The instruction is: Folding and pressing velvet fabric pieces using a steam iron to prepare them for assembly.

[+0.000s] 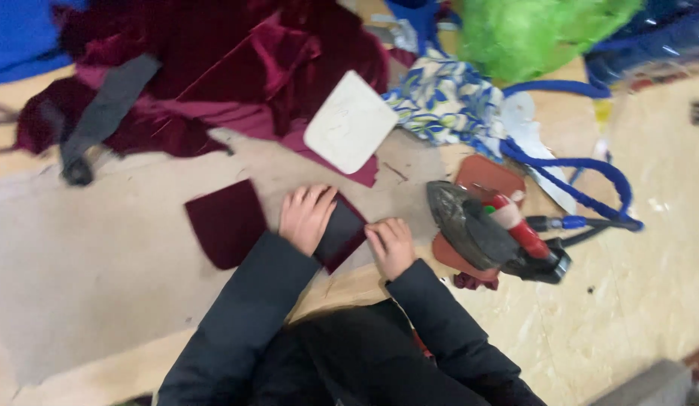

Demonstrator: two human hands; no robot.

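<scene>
Head view looks straight down on my workbench, and the frame is a little blurred. My left hand (306, 216) lies flat, fingers together and stretched out, pressing on a small maroon velvet piece (248, 222) spread on the beige pressing mat (101, 256). A darker strip (340, 229) of cloth lies on that piece, between my two hands; its long axis runs away from me, slightly tilted. My right hand (391, 244) sits just beside the strip's right edge, fingers curled with the tips down on the cloth edge; I cannot tell whether they pinch it or only press. The left hand covers more of the piece, and most of the velvet lies out to its left.

Just right of my right hand a dark electric iron (488, 233) with a red handle rests on a reddish-brown pad (485, 177), its blue cord (582, 173) looping off to the right. Beyond my hands a pale rounded-square card template (349, 120) lies on a heap of maroon velvet (214, 68). Near it sit a blue-and-white floral fabric (439, 98) and a bright green bag (530, 30). I see no readable labels.
</scene>
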